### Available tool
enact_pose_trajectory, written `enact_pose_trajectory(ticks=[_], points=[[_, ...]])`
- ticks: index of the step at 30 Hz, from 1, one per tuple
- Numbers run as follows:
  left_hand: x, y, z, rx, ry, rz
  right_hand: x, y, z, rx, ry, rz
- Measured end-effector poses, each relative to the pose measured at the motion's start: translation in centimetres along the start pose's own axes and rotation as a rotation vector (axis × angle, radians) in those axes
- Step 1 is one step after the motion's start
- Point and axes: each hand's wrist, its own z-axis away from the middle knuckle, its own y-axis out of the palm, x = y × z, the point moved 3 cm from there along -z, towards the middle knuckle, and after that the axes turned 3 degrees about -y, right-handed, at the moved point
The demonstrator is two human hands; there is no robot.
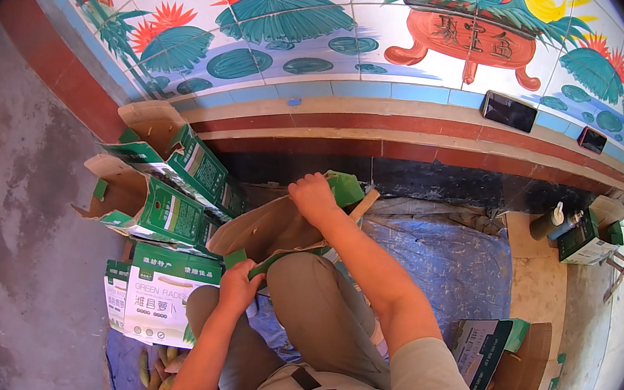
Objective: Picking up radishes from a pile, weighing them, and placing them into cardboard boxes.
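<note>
An open cardboard carton [274, 227], brown inside with green flaps, sits in front of my knees with its mouth toward me. My left hand [238, 286] is closed on a green flap at its near left edge. At the far edge my right hand [315, 198] grips the rim beside another green flap [345, 189]. The carton's bottom is out of sight. Two more open green cartons [181, 214] [207, 174] lie to its left. Below them stand white and green cartons [165, 298], next to several long green radishes [167, 368] partly hidden by my left arm.
A blue tarp [435, 269] covers the floor to the right. An open carton [520, 369] lies at the lower right. Bottles [548, 222] stand by a small carton [589, 241] at the far right. A phone [509, 112] leans on the ledge under the painted tile wall.
</note>
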Motion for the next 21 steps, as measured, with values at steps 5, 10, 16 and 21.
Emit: enact_pose_trajectory(ticks=[5,10,16,21], points=[[-1.0,0.2,0.5,-0.023,0.048,-0.005,-0.5,-1.9,1.1,0.039,-0.052,0.016],[-2.7,0.8,1.0,0.006,0.076,-0.009,-1.4,-4.7,2.9,0.073,-0.069,0.051],[-10.1,0.3,-1.1,0.046,0.306,-0.104,-7.9,-9.6,7.7,0.033,0.098,0.089],[-15.0,2.8,-2.5,0.138,0.446,-0.047,-13.2,-14.1,13.8,0.021,0.271,0.191]])
